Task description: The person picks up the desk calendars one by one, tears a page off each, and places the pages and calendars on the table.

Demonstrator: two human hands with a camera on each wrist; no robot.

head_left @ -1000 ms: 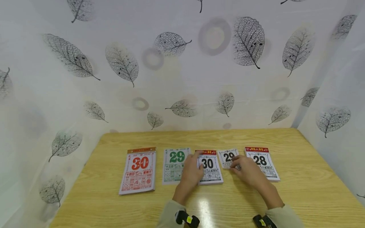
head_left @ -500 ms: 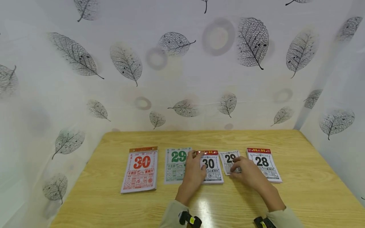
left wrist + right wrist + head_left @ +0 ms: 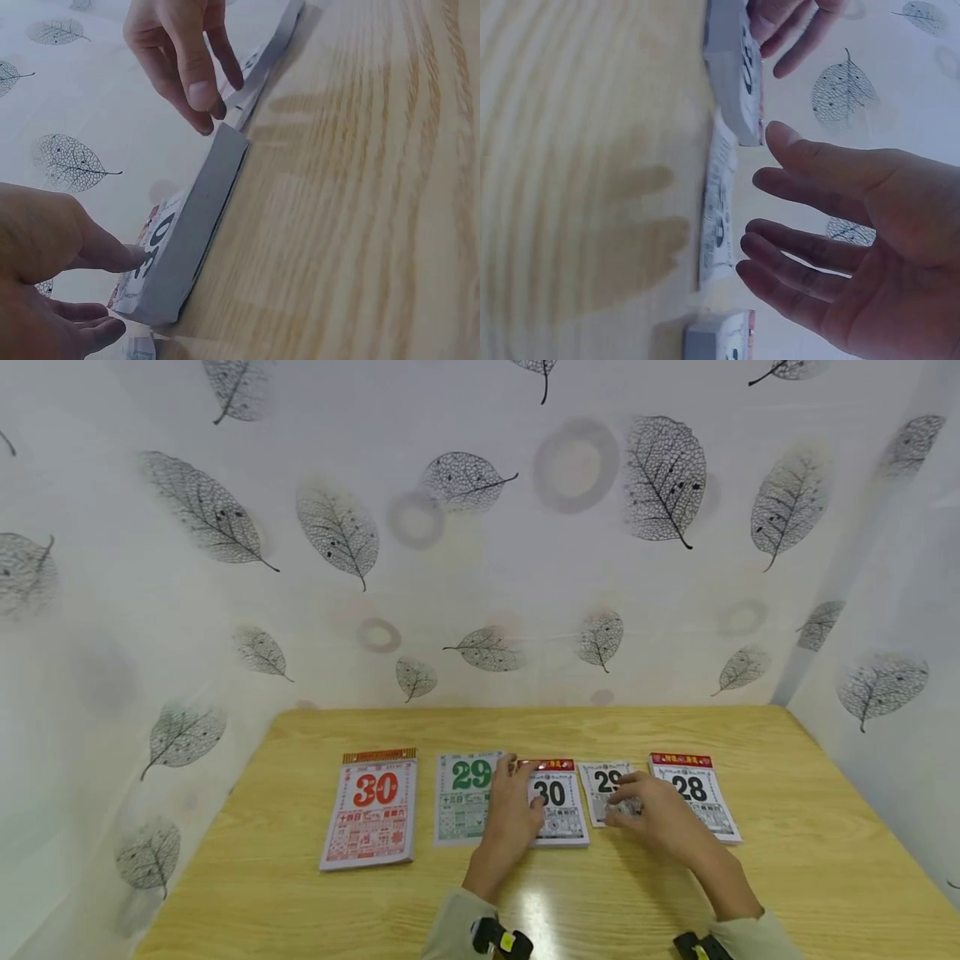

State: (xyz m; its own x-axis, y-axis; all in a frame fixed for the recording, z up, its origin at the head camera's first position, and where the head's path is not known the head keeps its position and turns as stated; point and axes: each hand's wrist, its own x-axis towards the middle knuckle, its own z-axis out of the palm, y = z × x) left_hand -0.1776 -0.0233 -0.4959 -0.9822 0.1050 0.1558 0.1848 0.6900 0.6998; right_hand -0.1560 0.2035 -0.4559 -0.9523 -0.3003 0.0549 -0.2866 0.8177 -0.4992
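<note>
My left hand [image 3: 512,802] rests at the left side of a tear-off calendar [image 3: 557,818] with a red header and a black 30. In the left wrist view its thumb [image 3: 124,253] touches the front page, and the straight fingers lie along the left edge. Just right of this pad lies a loose calendar page [image 3: 600,802] with a black 29. My right hand [image 3: 663,814] hovers over that page's right side, fingers spread and holding nothing. In the right wrist view a gap shows between its fingertips and the page [image 3: 718,202].
Right of the loose page is a calendar pad [image 3: 705,814] showing 28, partly behind the right hand. At the left are a larger calendar pad [image 3: 367,818] with a red 30 and a page [image 3: 456,814] with a green 29. All lie on a wooden table [image 3: 262,893] before a leaf-patterned cloth [image 3: 480,568].
My right hand has let go of the black 29 page and opened above it. That page now lies flatter and straighter beside the pad. The left hand has stayed on the black 30 calendar.
</note>
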